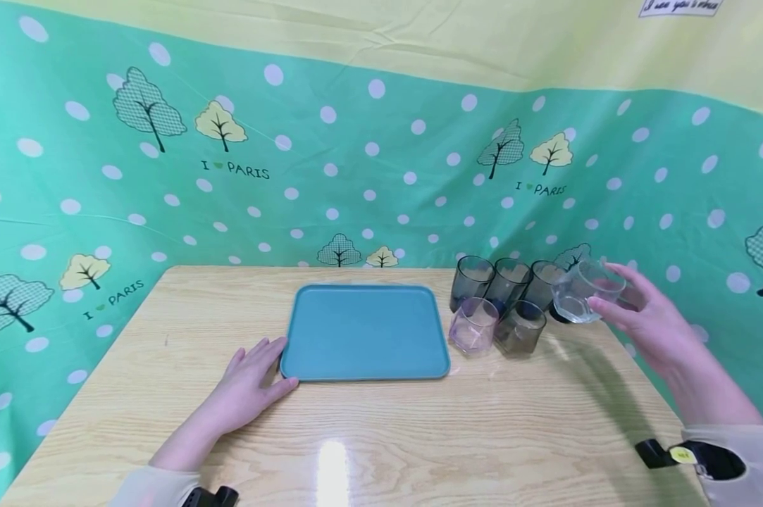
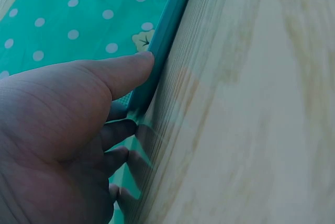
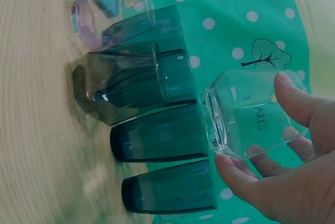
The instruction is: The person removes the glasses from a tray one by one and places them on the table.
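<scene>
My right hand (image 1: 650, 317) grips a clear faceted glass (image 1: 574, 296) by its side, raised above the table at the right. In the right wrist view the fingers and thumb span this transparent glass (image 3: 246, 114), which is tilted. Below and left of it stand a pink-tinted glass (image 1: 474, 327), a grey-brown glass (image 1: 522, 327) and several tall dark blue glasses (image 1: 472, 278) behind them. My left hand (image 1: 248, 387) rests at the near left corner of a blue rectangular tray (image 1: 365, 331), the thumb touching its rim and the fingers loosely extended along its left side.
The light wooden table (image 1: 381, 436) ends at a green dotted curtain (image 1: 368, 176) at the back and sides. The glasses stand close together just right of the tray, near the table's far right corner.
</scene>
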`<state>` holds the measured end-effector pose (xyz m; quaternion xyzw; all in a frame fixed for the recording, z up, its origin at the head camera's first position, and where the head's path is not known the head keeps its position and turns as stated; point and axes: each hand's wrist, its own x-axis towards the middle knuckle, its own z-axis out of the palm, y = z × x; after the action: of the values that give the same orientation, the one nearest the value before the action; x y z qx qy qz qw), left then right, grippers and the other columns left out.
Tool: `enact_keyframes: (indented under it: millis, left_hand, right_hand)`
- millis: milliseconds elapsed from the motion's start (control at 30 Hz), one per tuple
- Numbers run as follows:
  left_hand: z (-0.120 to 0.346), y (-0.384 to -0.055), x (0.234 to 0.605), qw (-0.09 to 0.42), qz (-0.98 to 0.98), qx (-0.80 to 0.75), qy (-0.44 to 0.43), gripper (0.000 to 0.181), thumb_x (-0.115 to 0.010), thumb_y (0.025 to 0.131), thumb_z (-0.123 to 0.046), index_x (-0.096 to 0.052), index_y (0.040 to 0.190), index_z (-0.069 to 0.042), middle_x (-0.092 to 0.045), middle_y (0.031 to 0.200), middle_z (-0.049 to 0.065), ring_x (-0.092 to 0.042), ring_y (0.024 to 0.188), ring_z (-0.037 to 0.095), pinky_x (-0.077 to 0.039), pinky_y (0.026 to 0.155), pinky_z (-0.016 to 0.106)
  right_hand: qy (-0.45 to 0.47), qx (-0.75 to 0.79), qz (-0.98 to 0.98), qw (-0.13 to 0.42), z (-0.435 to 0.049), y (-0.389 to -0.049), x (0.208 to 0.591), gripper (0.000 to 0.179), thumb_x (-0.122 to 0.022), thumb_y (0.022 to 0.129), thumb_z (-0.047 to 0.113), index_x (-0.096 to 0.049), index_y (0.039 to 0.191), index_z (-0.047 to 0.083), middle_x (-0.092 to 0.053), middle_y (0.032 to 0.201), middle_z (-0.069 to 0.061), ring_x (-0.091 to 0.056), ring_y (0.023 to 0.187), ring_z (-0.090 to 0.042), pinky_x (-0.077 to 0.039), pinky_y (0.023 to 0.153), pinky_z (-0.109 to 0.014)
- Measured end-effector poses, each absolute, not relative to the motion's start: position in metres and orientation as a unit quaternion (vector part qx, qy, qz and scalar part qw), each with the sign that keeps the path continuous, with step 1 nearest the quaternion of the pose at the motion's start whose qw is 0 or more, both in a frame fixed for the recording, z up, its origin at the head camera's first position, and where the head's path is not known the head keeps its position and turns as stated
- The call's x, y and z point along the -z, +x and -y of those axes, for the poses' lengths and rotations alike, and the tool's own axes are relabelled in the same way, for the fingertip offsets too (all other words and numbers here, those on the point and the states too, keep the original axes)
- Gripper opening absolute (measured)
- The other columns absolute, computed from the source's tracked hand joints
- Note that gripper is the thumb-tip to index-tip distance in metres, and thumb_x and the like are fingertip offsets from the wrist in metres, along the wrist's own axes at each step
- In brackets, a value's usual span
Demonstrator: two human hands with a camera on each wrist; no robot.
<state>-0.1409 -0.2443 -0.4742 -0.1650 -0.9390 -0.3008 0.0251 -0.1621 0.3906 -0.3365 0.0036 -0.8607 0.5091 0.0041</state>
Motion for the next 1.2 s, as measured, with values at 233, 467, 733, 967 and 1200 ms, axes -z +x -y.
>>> enact_keyframes:
  millis: [233, 467, 733, 967, 1200]
  left_hand:
    - [0.244, -0.14, 0.473, 0.023, 0.938, 0.303, -0.165, 0.081, -0.077, 0.106, -0.04, -0.044, 0.163, 0.009, -0.049, 0.164, 0.032, -0.033, 0.158, 0.055, -0.011, 0.126, 0.077]
    - [0.244, -0.141, 0.473, 0.022, 0.938, 0.302, -0.166, 0.082, -0.076, 0.106, -0.04, -0.044, 0.163, 0.009, -0.048, 0.164, 0.032, -0.033, 0.158, 0.054, -0.01, 0.126, 0.077]
    - [0.245, -0.141, 0.473, 0.018, 0.937, 0.307, -0.166, 0.082, -0.076, 0.106, -0.039, -0.042, 0.164, 0.009, -0.046, 0.165, 0.033, -0.03, 0.159, 0.055, -0.009, 0.126, 0.077]
    - [0.244, -0.141, 0.472, 0.017, 0.938, 0.306, -0.164, 0.082, -0.076, 0.106, -0.039, -0.042, 0.164, 0.009, -0.046, 0.165, 0.032, -0.03, 0.159, 0.054, -0.008, 0.127, 0.077]
    - [0.243, -0.139, 0.47, 0.013, 0.937, 0.31, -0.164, 0.083, -0.075, 0.107, -0.04, -0.041, 0.165, 0.008, -0.046, 0.166, 0.032, -0.029, 0.16, 0.054, -0.008, 0.127, 0.076]
  right_hand:
    - [0.014, -0.591, 0.807, 0.009, -0.398, -0.162, 0.351, 0.092, -0.072, 0.109, 0.011, -0.014, 0.179, 0.021, -0.052, 0.139, 0.014, -0.064, 0.114, 0.005, -0.054, 0.09, -0.009]
    - [0.003, -0.603, 0.798, 0.009, -0.404, -0.161, 0.364, 0.092, -0.073, 0.108, 0.009, -0.016, 0.179, 0.022, -0.05, 0.138, 0.011, -0.061, 0.115, 0.005, -0.055, 0.092, -0.011]
    - [0.005, -0.589, 0.808, 0.008, -0.412, -0.161, 0.376, 0.09, -0.07, 0.11, 0.008, -0.013, 0.179, 0.018, -0.049, 0.14, 0.01, -0.063, 0.113, 0.005, -0.057, 0.092, -0.013]
    - [-0.012, -0.606, 0.795, -0.006, -0.418, -0.162, 0.39, 0.091, -0.072, 0.109, 0.01, -0.015, 0.179, 0.018, -0.049, 0.136, 0.009, -0.067, 0.112, -0.002, -0.058, 0.093, -0.016]
    - [-0.026, -0.54, 0.841, -0.01, -0.417, -0.167, 0.402, 0.093, -0.073, 0.11, 0.025, -0.012, 0.179, 0.021, -0.051, 0.142, 0.007, -0.062, 0.111, 0.005, -0.056, 0.094, -0.015]
